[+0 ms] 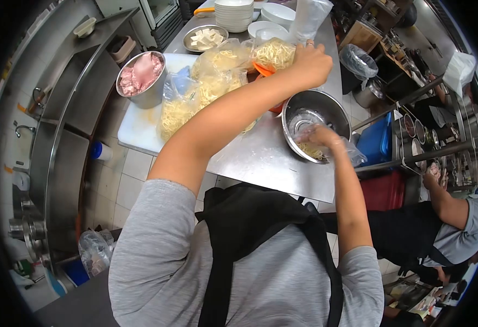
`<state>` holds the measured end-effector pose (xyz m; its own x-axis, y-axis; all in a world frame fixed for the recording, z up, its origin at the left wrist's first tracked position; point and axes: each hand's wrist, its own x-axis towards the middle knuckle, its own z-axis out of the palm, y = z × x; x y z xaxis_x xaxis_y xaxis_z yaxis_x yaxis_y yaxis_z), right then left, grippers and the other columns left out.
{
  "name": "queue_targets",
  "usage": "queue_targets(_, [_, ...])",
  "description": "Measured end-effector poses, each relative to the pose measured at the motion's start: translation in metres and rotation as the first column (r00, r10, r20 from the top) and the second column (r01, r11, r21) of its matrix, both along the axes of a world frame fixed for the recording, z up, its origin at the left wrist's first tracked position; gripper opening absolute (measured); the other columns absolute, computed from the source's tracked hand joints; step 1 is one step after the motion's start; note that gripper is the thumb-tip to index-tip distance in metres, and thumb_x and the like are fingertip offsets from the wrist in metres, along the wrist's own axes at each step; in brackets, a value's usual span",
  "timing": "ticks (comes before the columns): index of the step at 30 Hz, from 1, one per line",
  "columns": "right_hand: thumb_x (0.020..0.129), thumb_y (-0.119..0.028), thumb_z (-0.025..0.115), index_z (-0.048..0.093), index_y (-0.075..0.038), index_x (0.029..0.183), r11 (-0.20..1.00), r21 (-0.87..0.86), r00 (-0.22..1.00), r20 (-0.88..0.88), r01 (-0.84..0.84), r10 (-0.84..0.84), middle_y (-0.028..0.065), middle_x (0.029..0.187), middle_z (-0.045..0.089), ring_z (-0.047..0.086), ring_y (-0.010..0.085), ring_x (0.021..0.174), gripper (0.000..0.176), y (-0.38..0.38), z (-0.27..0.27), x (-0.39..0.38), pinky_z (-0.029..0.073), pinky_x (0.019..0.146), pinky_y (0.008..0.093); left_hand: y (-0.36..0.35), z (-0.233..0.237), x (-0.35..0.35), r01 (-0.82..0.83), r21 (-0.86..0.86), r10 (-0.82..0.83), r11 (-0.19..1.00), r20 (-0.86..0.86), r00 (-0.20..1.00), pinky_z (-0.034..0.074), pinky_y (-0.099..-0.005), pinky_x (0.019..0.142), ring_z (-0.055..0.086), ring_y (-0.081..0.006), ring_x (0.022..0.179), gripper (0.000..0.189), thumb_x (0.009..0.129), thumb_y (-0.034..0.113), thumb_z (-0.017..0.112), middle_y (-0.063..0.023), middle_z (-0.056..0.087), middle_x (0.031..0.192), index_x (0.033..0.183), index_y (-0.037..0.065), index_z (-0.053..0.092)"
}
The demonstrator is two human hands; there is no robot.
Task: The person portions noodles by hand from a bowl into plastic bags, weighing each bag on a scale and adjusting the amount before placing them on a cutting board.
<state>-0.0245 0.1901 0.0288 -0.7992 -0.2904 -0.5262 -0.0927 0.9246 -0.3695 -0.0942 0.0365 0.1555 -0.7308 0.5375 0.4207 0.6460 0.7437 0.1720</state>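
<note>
My left hand reaches across the table to the far side. It is beside a clear bag of noodles and just below a stack of clear plastic bags. Its fingers are curled, and what they hold is hidden. Inside a deep metal bowl is my right hand, with clear plastic around it and trailing at the wrist. A small heap of yellow noodles lies beneath it in the bowl. The plastic and the angle obscure these fingertips.
Bagged noodles lie on a white cutting board, beside a metal pot of raw meat. A bowl of white cubes and stacked white bowls stand behind. A co-worker stands at the right.
</note>
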Motion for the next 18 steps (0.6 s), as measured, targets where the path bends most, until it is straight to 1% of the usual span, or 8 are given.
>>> queue_targets(3, [0.075, -0.024, 0.070, 0.062, -0.002, 0.103, 0.906, -0.359, 0.968, -0.028, 0.224, -0.250, 0.0182, 0.096, 0.064, 0.061, 0.0267, 0.086, 0.037, 0.031, 0.001, 0.001, 0.046, 0.081, 0.0317, 0.002, -0.005, -0.001, -0.031, -0.020, 0.028, 0.999, -0.137, 0.990, 0.042, -0.0452, 0.077, 0.049, -0.0354, 0.100, 0.021, 0.068, 0.013, 0.060, -0.0117, 0.057, 0.100, 0.083, 0.021, 0.072])
queue_targets(4, [0.075, -0.024, 0.070, 0.062, -0.002, 0.103, 0.906, -0.359, 0.968, -0.028, 0.223, -0.250, 0.0182, 0.096, 0.064, 0.061, 0.0267, 0.086, 0.037, 0.035, -0.002, 0.005, 0.046, 0.081, 0.0317, 0.002, -0.005, 0.000, -0.026, -0.012, 0.024, 1.000, -0.159, 0.987, 0.043, -0.0451, 0.076, 0.051, -0.0360, 0.098, 0.021, 0.068, 0.012, 0.060, -0.0118, 0.057, 0.099, 0.083, 0.020, 0.072])
queue_targets(6, [0.074, -0.024, 0.070, 0.062, -0.001, 0.102, 0.982, -0.028, 0.893, -0.410, 0.188, -0.183, 0.0183, 0.096, 0.063, 0.061, 0.0258, 0.087, 0.037, 0.044, -0.006, 0.015, 0.045, 0.081, 0.0322, 0.003, -0.004, -0.002, -0.021, -0.002, 0.020, 1.000, -0.184, 0.983, 0.044, -0.0450, 0.076, 0.052, -0.0367, 0.095, 0.022, 0.068, 0.011, 0.060, -0.0119, 0.057, 0.099, 0.083, 0.020, 0.072])
queue_targets(8, [0.075, -0.031, 0.069, 0.061, -0.002, 0.104, 0.989, 0.015, 0.923, -0.362, 0.148, -0.132, 0.0175, 0.096, 0.063, 0.060, 0.0260, 0.088, 0.042, 0.049, -0.015, 0.019, 0.045, 0.081, 0.0321, 0.003, -0.001, -0.006, -0.015, 0.006, 0.016, 1.000, -0.048, 0.999, 0.046, -0.0445, 0.076, 0.057, -0.0355, 0.092, 0.023, 0.069, 0.010, 0.060, -0.0144, 0.059, 0.098, 0.088, 0.016, 0.071])
queue_targets(11, [0.074, -0.047, 0.063, 0.064, -0.009, 0.104, 0.996, -0.057, 0.993, 0.099, 0.068, -0.062, 0.0164, 0.099, 0.063, 0.060, 0.0280, 0.091, 0.049, 0.038, -0.012, 0.027, 0.045, 0.082, 0.0337, -0.006, 0.012, -0.016, -0.046, -0.128, 0.068, 0.991, 0.174, 0.982, 0.049, -0.0416, 0.075, 0.061, -0.0318, 0.088, 0.032, 0.069, 0.009, 0.059, -0.0183, 0.061, 0.098, 0.101, 0.010, 0.066])
queue_targets(12, [0.074, -0.044, 0.065, 0.065, -0.008, 0.103, 1.000, -0.021, 0.999, 0.051, 0.016, -0.015, 0.0156, 0.095, 0.065, 0.061, 0.0249, 0.087, 0.046, 0.035, -0.007, 0.029, 0.045, 0.080, 0.0330, -0.012, 0.015, -0.023, -0.044, -0.126, 0.065, 0.991, 0.165, 0.984, 0.049, -0.0416, 0.075, 0.061, -0.0318, 0.088, 0.032, 0.069, 0.009, 0.059, -0.0183, 0.061, 0.098, 0.101, 0.010, 0.066])
queue_targets(15, [0.074, -0.032, 0.068, 0.066, -0.003, 0.093, 0.975, -0.157, 0.986, 0.067, 0.159, -0.151, 0.0135, 0.080, 0.066, 0.060, 0.0194, 0.073, 0.035, 0.041, 0.006, 0.029, 0.047, 0.071, 0.0316, -0.042, 0.036, -0.037, -0.066, 0.199, 0.015, 0.978, 0.248, 0.969, 0.050, -0.0352, 0.069, 0.063, -0.0224, 0.081, 0.046, 0.069, 0.006, 0.053, -0.0217, 0.062, 0.094, 0.115, 0.004, 0.056])
queue_targets(18, [0.071, -0.019, 0.067, 0.065, 0.001, 0.081, 0.897, -0.371, 0.884, -0.299, 0.238, -0.358, 0.0091, 0.065, 0.061, 0.056, 0.0138, 0.062, 0.022, 0.034, 0.050, 0.014, 0.046, 0.060, 0.0296, -0.082, 0.070, -0.037, -0.129, 0.608, -0.083, 0.784, 0.308, 0.948, 0.049, -0.0289, 0.060, 0.059, -0.0151, 0.063, 0.050, 0.069, 0.003, 0.049, -0.0129, 0.064, 0.087, 0.119, 0.004, 0.053])
